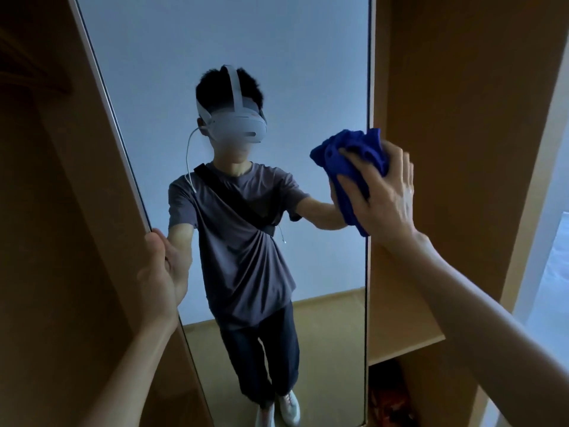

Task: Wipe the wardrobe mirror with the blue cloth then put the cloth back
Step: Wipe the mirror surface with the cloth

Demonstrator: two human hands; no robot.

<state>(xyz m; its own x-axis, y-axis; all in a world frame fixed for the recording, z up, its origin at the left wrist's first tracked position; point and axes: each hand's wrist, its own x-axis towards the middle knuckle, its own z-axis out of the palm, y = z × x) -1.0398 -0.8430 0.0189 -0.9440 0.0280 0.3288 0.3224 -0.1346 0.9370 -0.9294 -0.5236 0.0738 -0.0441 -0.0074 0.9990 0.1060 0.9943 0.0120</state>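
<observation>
A person stands before a tall wardrobe mirror [246,41], seen from a head-worn cam looking fwd and down. The right hand [381,192] presses a bunched blue cloth [348,155] flat against the glass near the mirror's right edge, at about chest-to-head height of the reflection; fingers [354,167] are spread over the cloth, palm bearing on it, so the hand is holding the cloth to the mirror rather than closed tight around it. Part of the cloth hangs below the hand, and its upper folds stick out past the fingertips toward the mirror's right frame.

The left hand [163,272] grips the mirror door's left edge, lower down, w/ the thumb side on the wood-colored door edge [101,186] and the fingers wrapped round onto the glass side, where they meet their own reflection.

The glass shows the person's reflection [243,241]: headset w/ a white strap and cable, grey T-shirt, dark strap across the chest, dark trousers, pale shoes, standing on a light floor before a plain pale wall.

To the right of the mirror, open wardrobe shelving [409,340] in light wood; something reddish sits in the dim compartment below the shelf, too dark to identify. Far right, a bright strip that may be a window.
</observation>
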